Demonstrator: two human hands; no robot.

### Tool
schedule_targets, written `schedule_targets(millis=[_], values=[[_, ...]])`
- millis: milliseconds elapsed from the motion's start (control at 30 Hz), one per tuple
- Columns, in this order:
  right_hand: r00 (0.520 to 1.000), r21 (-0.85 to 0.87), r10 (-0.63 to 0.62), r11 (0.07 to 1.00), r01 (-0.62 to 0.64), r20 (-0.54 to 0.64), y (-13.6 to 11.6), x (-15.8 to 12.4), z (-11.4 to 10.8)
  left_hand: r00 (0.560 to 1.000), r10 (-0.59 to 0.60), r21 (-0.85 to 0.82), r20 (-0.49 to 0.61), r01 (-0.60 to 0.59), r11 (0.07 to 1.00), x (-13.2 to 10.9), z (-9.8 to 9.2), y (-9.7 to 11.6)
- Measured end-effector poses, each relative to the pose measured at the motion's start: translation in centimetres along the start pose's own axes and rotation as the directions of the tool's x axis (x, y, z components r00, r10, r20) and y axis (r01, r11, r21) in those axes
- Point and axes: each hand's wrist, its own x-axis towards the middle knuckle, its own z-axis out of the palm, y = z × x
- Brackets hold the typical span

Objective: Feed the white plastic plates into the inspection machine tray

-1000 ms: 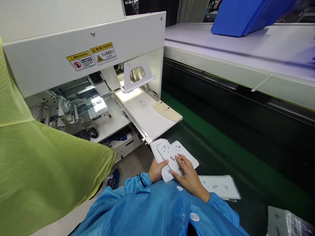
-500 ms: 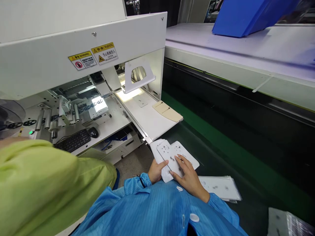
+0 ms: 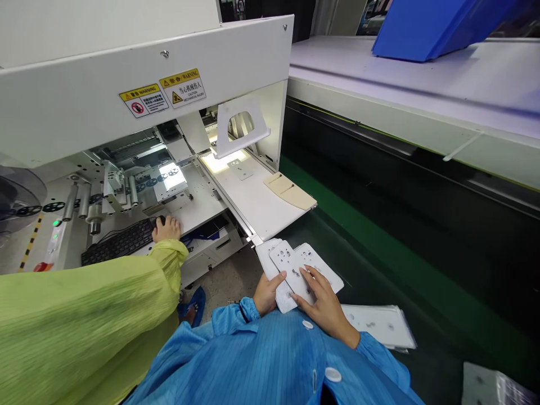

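Low in front of my body, my left hand (image 3: 267, 293) grips several thin white panels shaped like phone backs, its thumb lying on the upper one. That upper panel (image 3: 286, 256) has round camera holes at the top and a small dark mark in the middle. My right hand (image 3: 328, 308) holds the same panel from the right, with thumb and fingertips at its face and edge. Behind it, another white panel (image 3: 331, 279) lies on the dark green belt, partly hidden. Right of my wrist rests a stack of white panels (image 3: 379, 323).
A white machine (image 3: 139, 135) with a tray (image 3: 248, 199) stands ahead; one panel (image 3: 240, 169) and a beige plate (image 3: 291, 191) lie there. At left, a co-worker's hand (image 3: 167, 229) rests on a mouse beside a keyboard (image 3: 122, 246). A blue bin (image 3: 413, 31) sits on the shelf.
The co-worker's hand has come into view onto the mouse, and the yellow-green sleeve has shifted. On the tray, the panel has moved slightly. My own hands keep nearly the same hold.
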Motion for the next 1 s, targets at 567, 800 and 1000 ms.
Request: schedule_targets(millis=[567,800,1000], values=[[0.998,-0.335,-0.003,0.942,0.026,0.068,-1.5,17.9,1.5,0.992,-0.031,-0.088,-0.126,0.020,0.996,1.3,-2.1,3.3],[0.988,-0.415,0.075,0.910,-0.013,0.135,-2.6,24.6,4.8,0.978,-0.030,-0.104,-0.206,0.009,0.995,2.6,-3.5,4.8],[0.978,-0.392,-0.031,0.913,0.112,0.206,-2.7,23.8,6.4,0.977,-0.028,-0.103,-0.209,0.007,0.995,3.6,-4.1,5.2]])
